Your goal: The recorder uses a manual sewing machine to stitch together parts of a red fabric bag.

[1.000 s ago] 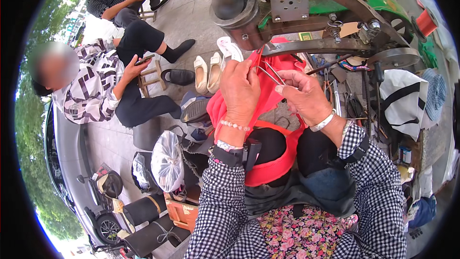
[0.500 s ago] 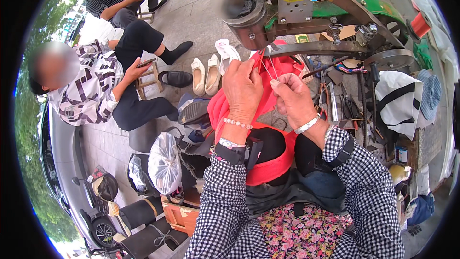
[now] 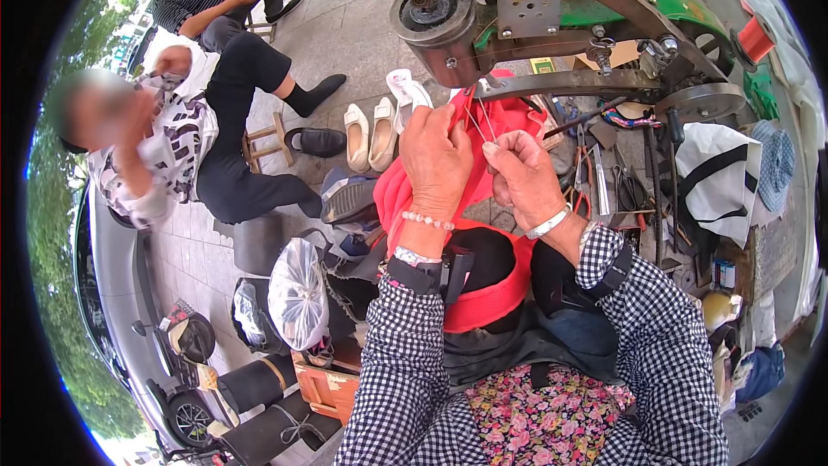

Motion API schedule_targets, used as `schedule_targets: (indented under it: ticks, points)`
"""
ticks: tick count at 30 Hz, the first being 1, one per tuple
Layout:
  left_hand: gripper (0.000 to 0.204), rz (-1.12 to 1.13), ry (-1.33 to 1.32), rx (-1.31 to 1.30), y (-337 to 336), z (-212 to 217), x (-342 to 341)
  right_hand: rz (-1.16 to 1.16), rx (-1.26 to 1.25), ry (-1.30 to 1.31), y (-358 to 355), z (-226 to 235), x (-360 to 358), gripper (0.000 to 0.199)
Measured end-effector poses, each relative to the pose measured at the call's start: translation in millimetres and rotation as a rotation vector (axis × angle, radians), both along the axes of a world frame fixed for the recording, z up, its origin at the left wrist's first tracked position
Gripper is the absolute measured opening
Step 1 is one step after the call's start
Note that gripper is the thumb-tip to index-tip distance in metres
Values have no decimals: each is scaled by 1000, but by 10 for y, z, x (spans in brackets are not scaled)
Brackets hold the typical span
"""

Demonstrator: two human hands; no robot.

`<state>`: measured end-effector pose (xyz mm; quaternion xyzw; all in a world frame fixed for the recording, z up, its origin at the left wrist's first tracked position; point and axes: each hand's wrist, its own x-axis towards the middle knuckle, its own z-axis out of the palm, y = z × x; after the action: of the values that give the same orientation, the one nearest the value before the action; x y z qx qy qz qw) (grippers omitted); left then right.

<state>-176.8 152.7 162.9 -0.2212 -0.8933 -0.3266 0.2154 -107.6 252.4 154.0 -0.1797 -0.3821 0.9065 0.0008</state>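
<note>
Bright red fabric point(image 3: 397, 194), perhaps a garment, hangs over my lap and runs up beneath the arm of a hand-cranked sewing machine point(image 3: 561, 85). My left hand point(image 3: 437, 154) has its fingers closed on the fabric near the machine's tip. To its right, my right hand point(image 3: 524, 171) pinches a pale thread point(image 3: 486, 121). Two strands stretch from those fingertips up to the cloth under the machine head. Hidden behind my fingers are the thread's end and the exact spot where it meets the fabric.
Scissors point(image 3: 632, 190) and other hand tools lie at the right, below a red thread spool point(image 3: 756, 40). Cream shoes point(image 3: 382, 134) stand ahead on the left. A clear plastic bag point(image 3: 297, 293) sits above a wooden box point(image 3: 326, 388). Two people sit at the far left.
My right hand has shifted very slightly left, still pinching the thread; my left hand stays put. The nearer seated person has raised their arms, and their phone no longer shows.
</note>
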Motion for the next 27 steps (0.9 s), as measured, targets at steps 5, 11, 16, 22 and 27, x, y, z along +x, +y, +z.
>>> schedule_targets:
  ticks: [5, 11, 16, 22, 27]
  points:
    - [18, -11, 33, 2, 12, -16, -6, -11, 43, -1, -20, 4, 0, 15]
    - [19, -8, 30, 21, 11, -11, -14, -24, 62, 5, -34, 8, 20, 15]
    - [17, 3, -3, 37, 16, -5, -2, -27, 80, 18, -33, 7, 23, 16]
    - [17, 3, -15, 60, 7, -25, -19, -33, 85, 27, -36, -12, 22, 16]
    - [19, -14, -40, 50, -2, -33, -19, -21, 112, 33, -28, -19, 15, 16]
